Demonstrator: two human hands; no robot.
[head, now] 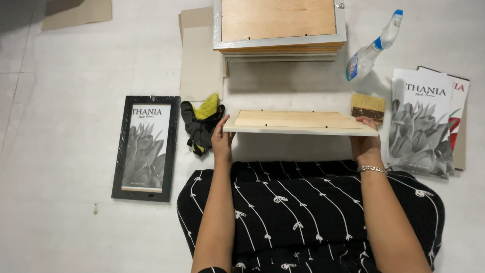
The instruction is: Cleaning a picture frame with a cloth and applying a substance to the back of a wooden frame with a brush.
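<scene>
While my head camera looks straight down, I lose parts of the scene: the stack of frames [279,30] at the top is cut off by the upper edge, a brown cardboard sheet [78,12] runs out of view at the top left, and the lower arms and lap leave the picture at the bottom. I cannot see the front face of the pale frame [298,123], since its plywood back is turned up towards me, and most of the fingers are hidden beneath it. My left hand [222,139] grips the frame's left end, thumb against the edge, and my right hand [365,139], with a chain bracelet at the wrist, grasps the right end. The frame hangs level between them, raised above the white floor [60,65], just beyond the black patterned skirt [303,207]. To the left lies a black frame [146,147] wrapped in clear film, holding a grey flower print with a white panel at its top. At the right lie printed inserts [419,124] with the same grey flower, overlapping one with red. A brush [368,107] sits behind the frame's right end, a spray bottle [371,48] beyond it, and dark and yellow cloths [202,124] lie near my left hand.
</scene>
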